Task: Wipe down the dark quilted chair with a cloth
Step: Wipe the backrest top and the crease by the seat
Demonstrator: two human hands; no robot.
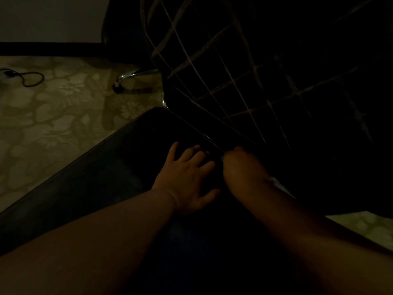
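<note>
We are in a very dim room. The floor (63,116) carries a pale flowered pattern in muted green-beige. A light wall (49,18) stands at the far left, with a dark skirting band (49,48) along its foot. A black cable (27,78) — perhaps a charger lead — lies looped on the floor near that wall.

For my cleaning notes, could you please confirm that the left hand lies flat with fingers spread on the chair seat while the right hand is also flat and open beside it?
Not quite. The head view shows the left hand flat with fingers spread on the chair seat, but the right hand beside it is curled into a fist, not flat and open. The picture is too dark to tell what it grips.
</note>
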